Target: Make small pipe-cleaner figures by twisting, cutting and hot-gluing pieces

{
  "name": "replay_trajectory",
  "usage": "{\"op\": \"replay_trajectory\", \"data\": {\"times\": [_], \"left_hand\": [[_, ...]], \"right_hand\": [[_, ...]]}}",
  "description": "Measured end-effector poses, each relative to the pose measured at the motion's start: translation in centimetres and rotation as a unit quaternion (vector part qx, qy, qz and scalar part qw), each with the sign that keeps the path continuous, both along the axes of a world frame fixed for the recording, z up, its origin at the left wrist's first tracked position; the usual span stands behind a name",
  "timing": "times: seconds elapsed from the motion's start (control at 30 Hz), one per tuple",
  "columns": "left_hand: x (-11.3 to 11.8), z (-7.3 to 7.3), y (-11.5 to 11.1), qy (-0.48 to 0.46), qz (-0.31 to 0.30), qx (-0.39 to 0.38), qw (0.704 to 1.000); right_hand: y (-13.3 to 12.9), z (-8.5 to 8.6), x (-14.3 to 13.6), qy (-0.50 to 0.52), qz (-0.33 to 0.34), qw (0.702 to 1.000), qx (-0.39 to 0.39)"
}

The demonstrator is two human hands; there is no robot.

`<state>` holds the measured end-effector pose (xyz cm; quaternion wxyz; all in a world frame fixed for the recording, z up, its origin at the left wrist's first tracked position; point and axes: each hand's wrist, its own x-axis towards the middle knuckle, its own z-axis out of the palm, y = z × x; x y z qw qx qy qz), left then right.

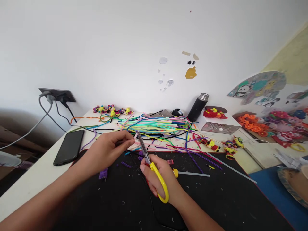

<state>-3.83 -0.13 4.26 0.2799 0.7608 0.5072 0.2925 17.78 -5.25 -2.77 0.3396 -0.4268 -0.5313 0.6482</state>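
Pinched between the thumb and finger of my left hand [108, 150] is a short, pale pink strip [136, 135], perhaps a bit of pipe cleaner. My right hand [169, 178] grips scissors [158, 178] with yellow handles, and their blades point up and away from me. The blade tips are right beside the pink strip; whether they touch it I cannot tell. A fuzzy purple piece [103, 174] lies on the black mat [115, 205] below my left wrist. Just past my right hand, a translucent glue stick [193, 174] runs from a yellow part [175, 173], partly hidden by that hand.
A heap of colourful pipe cleaners [154, 125] lies by the wall. On the left is a phone [69, 147]. A black thermos [198, 107] leans near a small white drawer box [220, 126]. Finished pipe-cleaner figures [229, 148] lie at right, and loose purple stems cross the mat's far edge.
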Motion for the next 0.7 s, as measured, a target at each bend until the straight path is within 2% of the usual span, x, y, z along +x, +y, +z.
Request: {"op": "replay_trajectory", "data": {"times": [0.07,0.17,0.27,0.37,0.47,0.57,0.7], "left_hand": [[0.1,1.2,-0.6,0.105,0.014,0.08,0.991],[0.0,3.2,0.0,0.214,-0.038,0.13,0.967],[0.1,4.7,1.8,0.236,-0.12,0.108,0.958],[0.4,5.5,4.1,0.205,-0.177,0.062,0.961],[0.4,5.4,6.4,0.19,-0.206,-0.032,0.959],[-0.4,4.7,8.0,0.122,-0.228,-0.137,0.956],[-1.5,2.8,7.8,0.012,-0.176,-0.16,0.971]], "right_hand": [[-0.1,-0.1,-0.1,-0.036,-0.006,0.999,0.007],[-0.1,-0.3,-0.4,-0.103,-0.021,0.993,0.052],[-0.1,-0.6,-0.6,-0.133,-0.002,0.985,0.108],[-0.1,-1.2,-0.5,-0.149,0.028,0.978,0.141],[-0.1,-1.4,-0.2,-0.148,0.041,0.977,0.148],[0.0,-1.0,0.2,-0.119,0.042,0.985,0.115],[0.0,-0.2,0.3,-0.072,0.034,0.995,0.052]]}}
